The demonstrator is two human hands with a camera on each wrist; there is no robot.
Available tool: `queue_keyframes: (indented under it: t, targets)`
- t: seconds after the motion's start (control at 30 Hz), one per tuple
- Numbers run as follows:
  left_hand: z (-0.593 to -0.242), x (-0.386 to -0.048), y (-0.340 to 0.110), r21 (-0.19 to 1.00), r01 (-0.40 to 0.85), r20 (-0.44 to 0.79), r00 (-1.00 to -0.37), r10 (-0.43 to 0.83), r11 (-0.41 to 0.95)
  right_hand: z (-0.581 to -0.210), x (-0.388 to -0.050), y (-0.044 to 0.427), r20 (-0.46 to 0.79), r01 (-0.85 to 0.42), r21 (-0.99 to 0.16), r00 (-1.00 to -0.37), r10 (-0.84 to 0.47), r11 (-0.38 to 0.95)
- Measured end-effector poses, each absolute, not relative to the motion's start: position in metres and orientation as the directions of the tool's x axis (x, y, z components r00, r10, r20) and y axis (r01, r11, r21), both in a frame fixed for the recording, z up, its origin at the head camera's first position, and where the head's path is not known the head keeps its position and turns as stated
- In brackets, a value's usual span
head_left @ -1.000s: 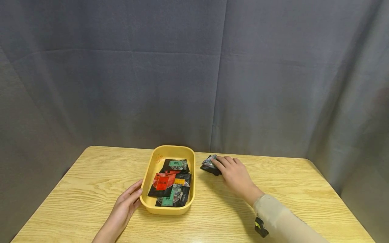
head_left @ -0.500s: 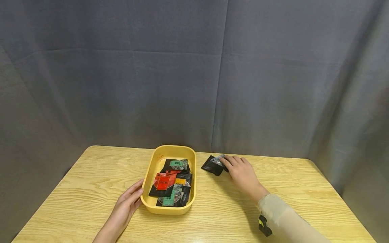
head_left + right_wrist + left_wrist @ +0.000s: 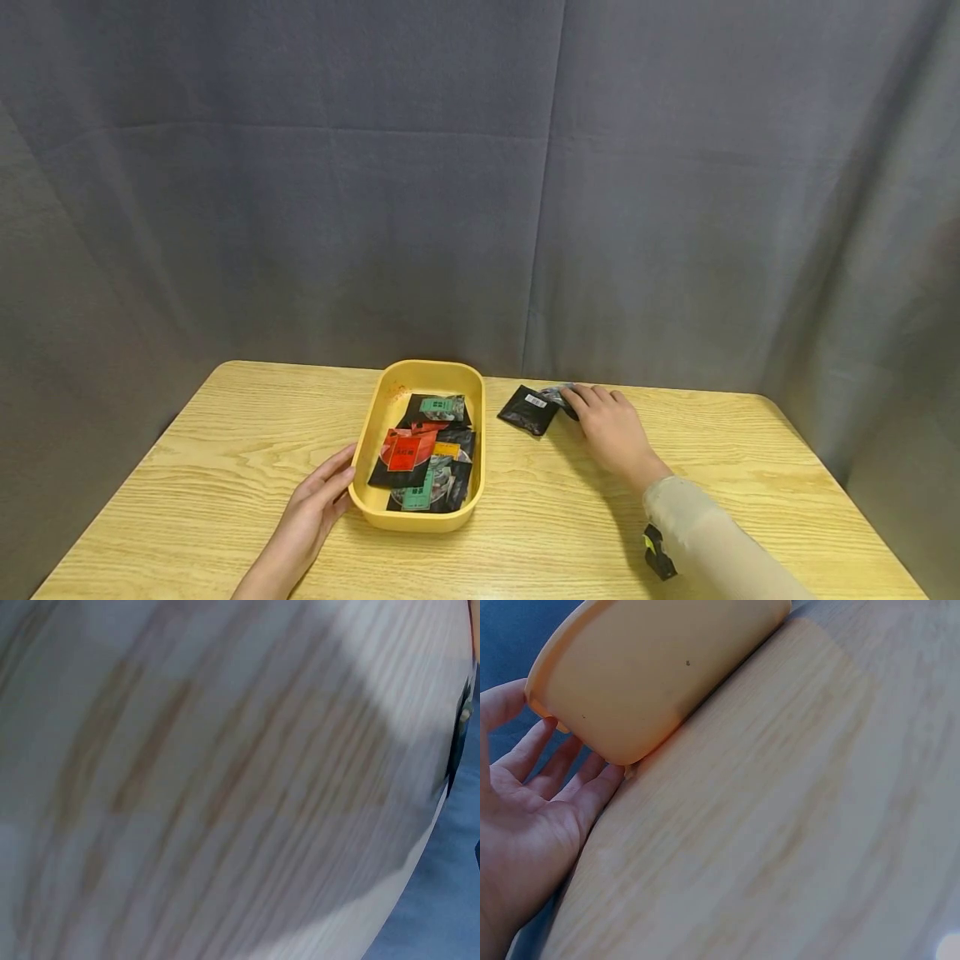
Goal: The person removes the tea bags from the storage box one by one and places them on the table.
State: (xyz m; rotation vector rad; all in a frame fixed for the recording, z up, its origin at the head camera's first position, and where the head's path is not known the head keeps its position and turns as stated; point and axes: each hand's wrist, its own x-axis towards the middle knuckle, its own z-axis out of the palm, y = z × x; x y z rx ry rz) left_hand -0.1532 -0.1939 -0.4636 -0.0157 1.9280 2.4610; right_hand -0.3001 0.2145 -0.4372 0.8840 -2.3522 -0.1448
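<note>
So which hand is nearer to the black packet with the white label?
Right. The right hand is just right of the black packet, touching another packet; the left hand is farther left, touching the yellow tub.

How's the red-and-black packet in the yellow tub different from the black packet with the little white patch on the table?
The red-and-black packet shows a bright red label; the black packet shows a mostly plain black side with a small white patch.
The red-and-black packet lies on other packets inside the yellow tub; the black packet lies on the table, outside the tub.
Both are flattish and partly black.
</note>
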Motion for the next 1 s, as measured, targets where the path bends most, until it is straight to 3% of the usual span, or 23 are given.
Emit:
queue_keyframes:
  t: [0.5,1.0]
  targets:
    - [-0.464,-0.153,-0.193,0.969,-0.026,-0.029,-1.000,-0.009,-0.246,-0.443,-0.310,0.233,0.481,-0.491,0.299,-0.663,-0.573,0.818]
    - [-0.463,-0.153,-0.193,0.970,-0.046,-0.048,-0.999,-0.003,-0.240,-0.444,-0.306,0.226,0.350,-0.411,0.253,-0.805,-0.479,0.876]
